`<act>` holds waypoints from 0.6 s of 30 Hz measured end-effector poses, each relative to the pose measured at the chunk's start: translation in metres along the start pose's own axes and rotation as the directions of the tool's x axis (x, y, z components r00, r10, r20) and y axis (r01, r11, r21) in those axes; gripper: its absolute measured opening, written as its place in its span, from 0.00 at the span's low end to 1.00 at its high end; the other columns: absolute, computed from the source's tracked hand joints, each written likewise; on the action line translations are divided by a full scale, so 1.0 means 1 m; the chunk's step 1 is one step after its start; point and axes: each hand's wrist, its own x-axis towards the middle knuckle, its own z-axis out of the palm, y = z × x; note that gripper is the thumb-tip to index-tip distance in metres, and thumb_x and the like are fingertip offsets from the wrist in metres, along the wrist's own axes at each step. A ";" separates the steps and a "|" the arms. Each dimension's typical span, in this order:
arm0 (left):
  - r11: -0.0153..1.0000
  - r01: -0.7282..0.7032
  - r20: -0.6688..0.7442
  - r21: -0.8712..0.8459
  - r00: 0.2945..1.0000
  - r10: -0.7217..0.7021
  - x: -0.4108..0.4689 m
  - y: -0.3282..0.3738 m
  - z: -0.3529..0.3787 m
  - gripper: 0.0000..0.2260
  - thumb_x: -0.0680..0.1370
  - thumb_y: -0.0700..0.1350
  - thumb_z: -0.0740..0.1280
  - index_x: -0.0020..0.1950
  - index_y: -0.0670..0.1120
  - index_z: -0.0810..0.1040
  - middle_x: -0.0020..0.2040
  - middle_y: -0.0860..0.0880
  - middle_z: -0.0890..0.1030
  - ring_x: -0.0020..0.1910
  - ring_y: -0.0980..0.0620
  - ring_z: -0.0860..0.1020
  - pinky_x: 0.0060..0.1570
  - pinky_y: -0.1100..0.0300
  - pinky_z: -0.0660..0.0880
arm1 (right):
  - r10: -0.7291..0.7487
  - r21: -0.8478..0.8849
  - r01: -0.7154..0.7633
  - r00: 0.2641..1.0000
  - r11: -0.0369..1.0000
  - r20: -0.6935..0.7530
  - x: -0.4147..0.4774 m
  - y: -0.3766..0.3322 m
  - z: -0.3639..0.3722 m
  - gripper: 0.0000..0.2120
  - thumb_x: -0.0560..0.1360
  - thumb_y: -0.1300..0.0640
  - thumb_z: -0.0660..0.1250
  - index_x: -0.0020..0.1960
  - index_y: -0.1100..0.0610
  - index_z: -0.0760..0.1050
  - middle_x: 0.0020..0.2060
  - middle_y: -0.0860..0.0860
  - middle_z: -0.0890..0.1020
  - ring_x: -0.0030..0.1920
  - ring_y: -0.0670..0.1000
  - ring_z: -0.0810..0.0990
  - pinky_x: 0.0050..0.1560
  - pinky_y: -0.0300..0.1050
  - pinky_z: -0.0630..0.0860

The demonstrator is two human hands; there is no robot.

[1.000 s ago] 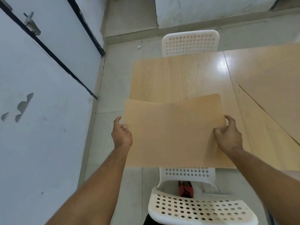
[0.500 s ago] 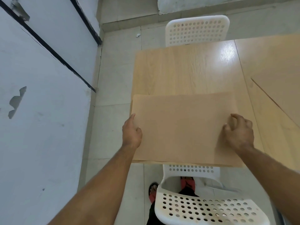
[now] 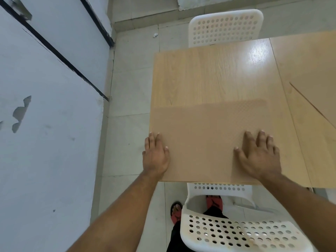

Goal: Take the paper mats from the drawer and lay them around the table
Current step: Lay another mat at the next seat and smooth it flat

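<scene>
Both bare forearms extend forward from the lower edge of the view, converging slightly toward the hands. The left hand (image 3: 156, 157) lies palm down and flat – fingers straight and held close together, thumb angled out to the right. The right hand (image 3: 260, 157) is also palm down and flat, with its fingers (image 3: 261, 138) spread apart and the thumb extended to the left. Neither hand grips anything – both are opened out. The wrists are level, roughly in line with each other, and well apart. Below, two feet in red sandals are partly visible.
</scene>
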 end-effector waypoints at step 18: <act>0.998 -0.022 0.022 0.052 1.000 0.021 0.001 -0.005 0.005 0.27 0.84 0.51 0.52 0.82 0.48 0.48 0.83 0.46 0.45 0.81 0.45 0.44 0.72 0.37 0.59 | -0.005 -0.032 0.006 1.000 0.999 0.021 -0.001 -0.001 0.003 0.35 0.79 0.32 0.46 0.81 0.45 0.43 0.81 0.59 0.45 0.80 0.64 0.44 0.77 0.63 0.48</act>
